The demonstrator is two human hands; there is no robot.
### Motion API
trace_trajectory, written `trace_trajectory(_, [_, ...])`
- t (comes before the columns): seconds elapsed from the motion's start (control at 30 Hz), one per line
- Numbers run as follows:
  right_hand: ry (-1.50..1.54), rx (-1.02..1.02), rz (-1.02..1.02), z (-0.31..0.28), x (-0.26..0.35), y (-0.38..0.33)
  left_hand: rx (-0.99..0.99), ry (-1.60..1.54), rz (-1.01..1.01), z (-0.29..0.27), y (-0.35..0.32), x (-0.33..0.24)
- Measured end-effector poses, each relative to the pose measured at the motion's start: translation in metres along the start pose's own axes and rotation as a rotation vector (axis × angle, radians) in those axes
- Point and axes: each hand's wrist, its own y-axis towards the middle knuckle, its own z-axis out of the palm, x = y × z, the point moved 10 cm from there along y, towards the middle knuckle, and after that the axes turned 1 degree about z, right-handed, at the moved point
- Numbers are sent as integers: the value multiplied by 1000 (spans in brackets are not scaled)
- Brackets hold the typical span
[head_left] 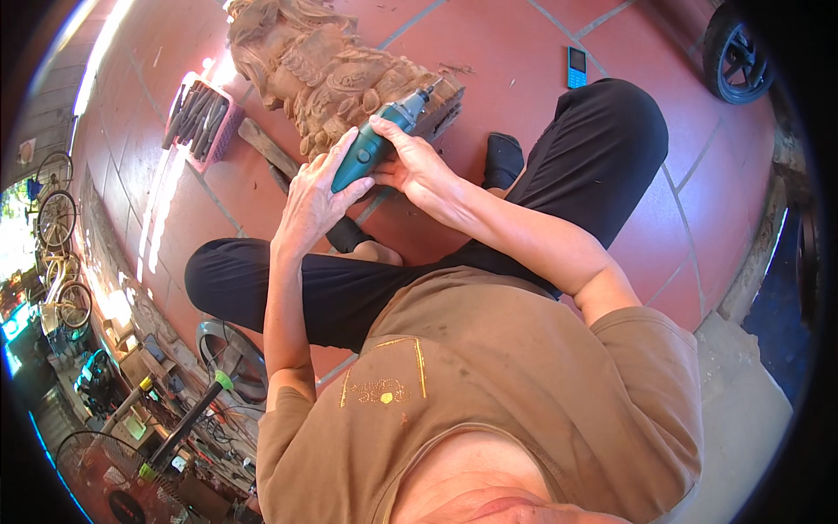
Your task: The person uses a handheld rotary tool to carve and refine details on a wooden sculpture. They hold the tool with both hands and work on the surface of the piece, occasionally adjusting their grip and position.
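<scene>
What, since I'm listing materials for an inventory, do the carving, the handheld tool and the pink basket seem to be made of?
Carving: probably bare wood; matte brown, with carved relief and thin brown scraps beside it.
Handheld tool: green body likely smooth plastic, from its moulded look; the grey nose may be metal.
Pink basket: likely plastic, from its even colour and patterned wall.

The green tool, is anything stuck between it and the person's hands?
Nothing visible is. The left hand and right hand both touch the green tool directly, with the brown carving lying beyond them.
</scene>
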Motion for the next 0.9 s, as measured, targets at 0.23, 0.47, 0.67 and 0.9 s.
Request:
trace_trajectory(0.23, [-8,11,-15,3,4,2,26,4,-44,-1,3,1])
trace_trajectory(0.47, [-10,7,-30,5,8,0,55,-7,-86,-1,5,3])
trace_trajectory(0.67, [15,8,-30,4,6,0,64,-21,-80,-1,5,2])
trace_trajectory(0.9, [-3,-4,-24,4,7,0,59,-6,-85,-1,5,2])
